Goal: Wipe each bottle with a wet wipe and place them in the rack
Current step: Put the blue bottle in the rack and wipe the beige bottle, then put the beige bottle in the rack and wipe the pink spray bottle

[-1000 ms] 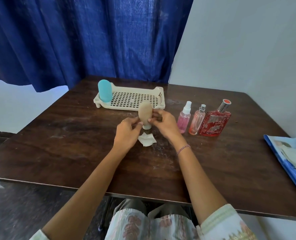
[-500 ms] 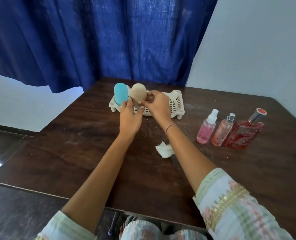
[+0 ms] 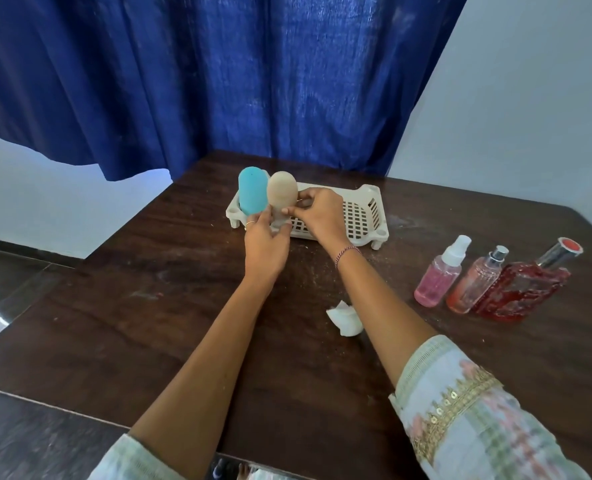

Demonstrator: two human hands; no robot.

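A beige bottle (image 3: 281,194) stands cap-down in the left end of the cream rack (image 3: 364,216), right beside a teal bottle (image 3: 252,195). My left hand (image 3: 265,245) holds the beige bottle's lower part from the near side. My right hand (image 3: 319,213) pinches its neck from the right. A crumpled white wet wipe (image 3: 345,318) lies on the table between my forearms. Three bottles stand at the right: a pink spray bottle (image 3: 438,277), an orange-pink spray bottle (image 3: 474,284) and a red perfume bottle (image 3: 521,289).
The dark wooden table (image 3: 149,323) has its near edge low in the frame. A blue curtain (image 3: 218,81) hangs behind the rack, and a pale wall (image 3: 530,116) stands at the right.
Both hands carried the beige bottle from mid-table up into the rack, beside the teal bottle. The wipe stayed on the table. The camera swung left, so the blue packet left the frame.
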